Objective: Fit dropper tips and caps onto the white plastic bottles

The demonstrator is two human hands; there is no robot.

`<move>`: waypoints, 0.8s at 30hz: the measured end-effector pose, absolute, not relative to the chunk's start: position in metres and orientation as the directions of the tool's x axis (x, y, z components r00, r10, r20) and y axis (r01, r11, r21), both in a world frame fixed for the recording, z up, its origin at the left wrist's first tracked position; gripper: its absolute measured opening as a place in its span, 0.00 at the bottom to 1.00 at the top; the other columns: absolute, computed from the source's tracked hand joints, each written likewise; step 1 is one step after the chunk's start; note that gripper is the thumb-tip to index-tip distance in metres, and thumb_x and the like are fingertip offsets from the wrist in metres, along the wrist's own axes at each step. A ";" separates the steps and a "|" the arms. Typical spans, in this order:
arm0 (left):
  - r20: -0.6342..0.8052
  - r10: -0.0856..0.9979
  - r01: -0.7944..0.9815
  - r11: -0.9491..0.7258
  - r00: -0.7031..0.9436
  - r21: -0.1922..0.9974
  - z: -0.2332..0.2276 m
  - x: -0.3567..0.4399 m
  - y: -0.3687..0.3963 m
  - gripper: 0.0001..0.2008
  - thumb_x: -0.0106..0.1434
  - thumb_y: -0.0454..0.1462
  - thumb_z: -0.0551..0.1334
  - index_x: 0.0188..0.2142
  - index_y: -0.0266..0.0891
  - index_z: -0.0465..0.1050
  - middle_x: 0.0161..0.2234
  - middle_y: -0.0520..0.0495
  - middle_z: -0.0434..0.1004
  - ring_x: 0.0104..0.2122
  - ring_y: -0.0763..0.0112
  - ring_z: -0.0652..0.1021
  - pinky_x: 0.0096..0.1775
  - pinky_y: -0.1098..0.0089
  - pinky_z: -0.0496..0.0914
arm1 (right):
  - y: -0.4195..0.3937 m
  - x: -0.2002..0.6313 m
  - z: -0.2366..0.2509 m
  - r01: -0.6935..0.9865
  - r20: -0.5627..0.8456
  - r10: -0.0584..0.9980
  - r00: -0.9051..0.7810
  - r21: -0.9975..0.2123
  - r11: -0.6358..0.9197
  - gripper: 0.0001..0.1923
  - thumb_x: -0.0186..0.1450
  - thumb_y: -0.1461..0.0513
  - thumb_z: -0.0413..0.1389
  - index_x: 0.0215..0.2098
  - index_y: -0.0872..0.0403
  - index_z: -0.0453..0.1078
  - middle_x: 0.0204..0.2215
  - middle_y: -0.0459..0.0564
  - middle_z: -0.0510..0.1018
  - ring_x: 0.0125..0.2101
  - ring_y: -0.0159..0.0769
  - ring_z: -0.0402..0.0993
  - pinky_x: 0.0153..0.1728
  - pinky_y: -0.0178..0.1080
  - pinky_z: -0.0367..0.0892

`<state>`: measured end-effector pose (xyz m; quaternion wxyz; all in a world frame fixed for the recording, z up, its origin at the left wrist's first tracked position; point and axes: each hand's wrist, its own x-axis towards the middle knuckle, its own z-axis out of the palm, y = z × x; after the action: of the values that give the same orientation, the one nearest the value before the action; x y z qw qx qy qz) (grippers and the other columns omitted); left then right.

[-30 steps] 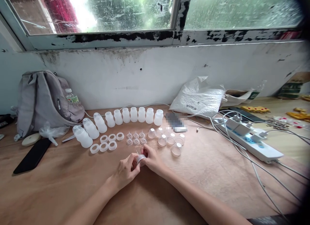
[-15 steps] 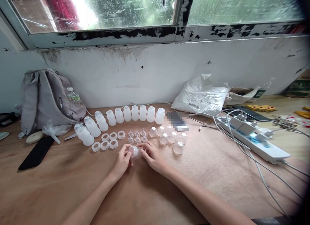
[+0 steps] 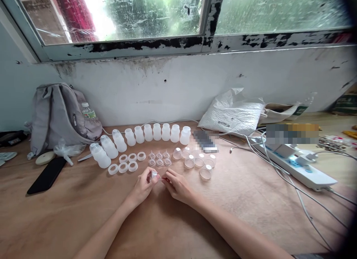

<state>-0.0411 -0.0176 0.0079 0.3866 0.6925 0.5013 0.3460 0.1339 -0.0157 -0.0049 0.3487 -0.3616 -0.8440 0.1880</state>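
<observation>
My left hand (image 3: 145, 184) is closed around a white screw ring (image 3: 153, 175), partly hidden by its fingers. The fingertips of my right hand (image 3: 177, 186) are pinched on the clear nipple (image 3: 160, 178) that sticks out of that ring. Just beyond my hands, several loose nipples (image 3: 159, 162) lie in two rows. To their left are several white rings (image 3: 123, 167), and to their right several clear dome caps (image 3: 205, 172). Behind stands a curved row of frosted baby bottles (image 3: 148, 133), open at the top. Three capped bottles (image 3: 109, 147) stand at its left end.
A grey backpack (image 3: 60, 114) and a black phone-like slab (image 3: 47, 176) are at the left. At the right lies a white power strip (image 3: 301, 166) with tangled cables. A silvery plastic bag (image 3: 231, 112) rests against the wall beside a pixelated dark object (image 3: 205, 140).
The ring in my left hand has turned, and its opening is less visible. My right fingertips have drawn together on the nipple and moved slightly right. The view has shifted a little.
</observation>
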 end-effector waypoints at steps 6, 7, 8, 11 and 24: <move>0.153 0.971 0.577 -0.234 0.186 0.783 0.021 -0.052 0.000 0.20 0.58 0.48 0.53 0.46 0.41 0.62 0.36 0.47 0.75 0.29 0.70 0.75 0.32 0.72 0.67 | -0.003 0.141 -0.014 0.465 0.545 0.773 -0.324 -0.620 0.632 0.08 0.65 0.64 0.44 0.32 0.53 0.63 0.28 0.49 0.68 0.28 0.33 0.65 0.29 0.34 0.61; 0.194 0.975 0.656 -0.215 0.106 0.724 0.027 -0.056 0.010 0.20 0.59 0.47 0.53 0.48 0.42 0.61 0.36 0.47 0.75 0.28 0.70 0.75 0.32 0.71 0.67 | -0.001 0.142 -0.015 0.471 0.554 0.783 -0.283 -0.631 0.617 0.07 0.65 0.64 0.44 0.31 0.53 0.63 0.27 0.48 0.68 0.27 0.34 0.65 0.28 0.34 0.61; 0.247 0.969 0.744 -0.187 0.030 0.641 0.034 -0.060 0.022 0.20 0.59 0.46 0.53 0.49 0.42 0.61 0.35 0.48 0.76 0.28 0.68 0.76 0.32 0.69 0.67 | 0.001 0.142 -0.016 0.478 0.560 0.790 -0.251 -0.638 0.604 0.07 0.65 0.63 0.45 0.31 0.53 0.63 0.26 0.48 0.68 0.27 0.33 0.65 0.28 0.34 0.61; 0.323 0.942 0.898 -0.065 -0.088 0.434 0.056 -0.073 0.065 0.20 0.60 0.41 0.51 0.51 0.41 0.58 0.34 0.47 0.77 0.34 0.63 0.76 0.36 0.68 0.66 | 0.004 0.142 -0.018 0.492 0.557 0.800 -0.222 -0.645 0.586 0.07 0.64 0.63 0.46 0.31 0.53 0.64 0.26 0.48 0.69 0.27 0.34 0.65 0.27 0.34 0.61; 0.396 0.908 0.966 0.035 -0.138 0.256 0.060 -0.082 0.099 0.13 0.62 0.38 0.47 0.42 0.38 0.65 0.32 0.42 0.73 0.33 0.59 0.74 0.32 0.67 0.65 | 0.001 0.141 -0.014 0.480 0.540 0.817 -0.203 -0.672 0.564 0.07 0.64 0.61 0.45 0.31 0.53 0.63 0.27 0.49 0.71 0.26 0.34 0.66 0.27 0.35 0.62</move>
<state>-0.0817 0.0993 0.0602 -0.0620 0.6534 0.7169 0.2353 0.1412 0.0009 -0.0140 0.4621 -0.4300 -0.7540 0.1820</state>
